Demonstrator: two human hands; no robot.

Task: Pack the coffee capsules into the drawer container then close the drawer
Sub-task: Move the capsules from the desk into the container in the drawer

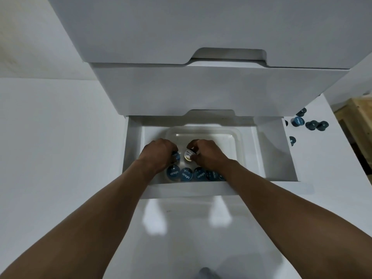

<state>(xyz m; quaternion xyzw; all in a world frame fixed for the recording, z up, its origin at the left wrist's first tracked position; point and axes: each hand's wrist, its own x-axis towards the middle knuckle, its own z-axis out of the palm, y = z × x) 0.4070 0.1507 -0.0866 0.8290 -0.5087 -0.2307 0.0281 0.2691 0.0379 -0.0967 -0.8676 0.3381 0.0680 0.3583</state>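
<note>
The white drawer (277, 150) stands pulled out, and a clear plastic container (231, 135) sits inside it. Along the container's near edge lies a row of blue coffee capsules (186, 174). My left hand (159, 153) is inside the container with its fingers curled around a blue capsule (175, 157) in a second row. Beside it, my right hand (205, 153) pinches a white-lidded capsule (188, 155). The far half of the container holds no capsules.
Several loose blue capsules (314, 124) lie on the white tabletop (322, 198) right of the drawer. Two shut drawer fronts (201, 91) rise above the open one. A wooden crate (360, 117) stands at the far right.
</note>
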